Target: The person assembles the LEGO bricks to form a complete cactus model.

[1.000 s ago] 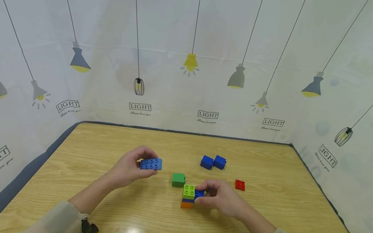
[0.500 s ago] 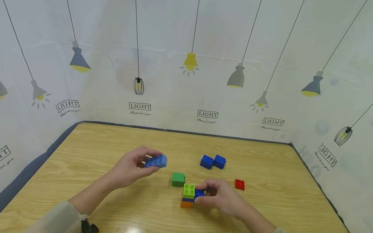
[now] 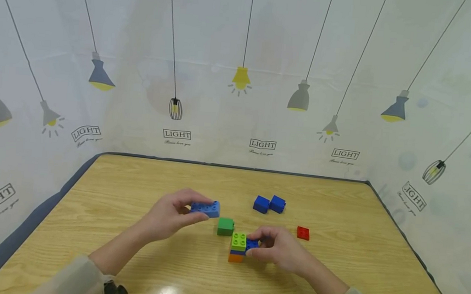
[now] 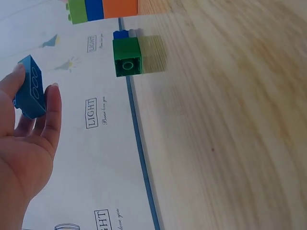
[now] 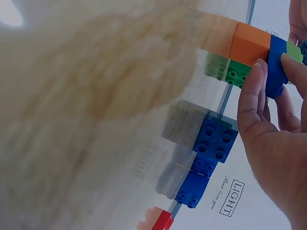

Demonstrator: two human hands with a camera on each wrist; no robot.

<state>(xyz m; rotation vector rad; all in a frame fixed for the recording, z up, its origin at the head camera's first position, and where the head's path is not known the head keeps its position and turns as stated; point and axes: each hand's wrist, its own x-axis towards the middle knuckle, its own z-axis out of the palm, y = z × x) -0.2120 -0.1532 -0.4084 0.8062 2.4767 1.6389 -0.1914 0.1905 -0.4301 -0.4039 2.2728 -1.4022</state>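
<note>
My left hand [image 3: 165, 217] pinches a light blue building brick [image 3: 207, 209] by its sides, above the table; its hollow underside shows in the left wrist view. To the right stands a small stack: an orange brick [image 3: 235, 258] at the bottom, a thin dark blue brick [image 5: 275, 67] in the middle and a lime green brick [image 3: 238, 242] on top. The dark blue brick juts out to the right, where thumb and fingers of my right hand [image 3: 283, 250] grip it. Just behind the stack lies a green brick [image 3: 225, 227] on its side, apart from both hands.
Two dark blue bricks, one left [image 3: 261, 204] and one right [image 3: 278, 204], lie close together farther back. A flat red brick [image 3: 303, 233] is beyond the right hand. A printed lamp-pattern sheet [image 3: 204, 117] surrounds the wooden table [image 3: 133, 176] at the back and sides.
My left hand has moved rightward with the light blue brick, closer to the green brick and the stack, turning the brick on the way. The right hand and the stack have stayed put.
</note>
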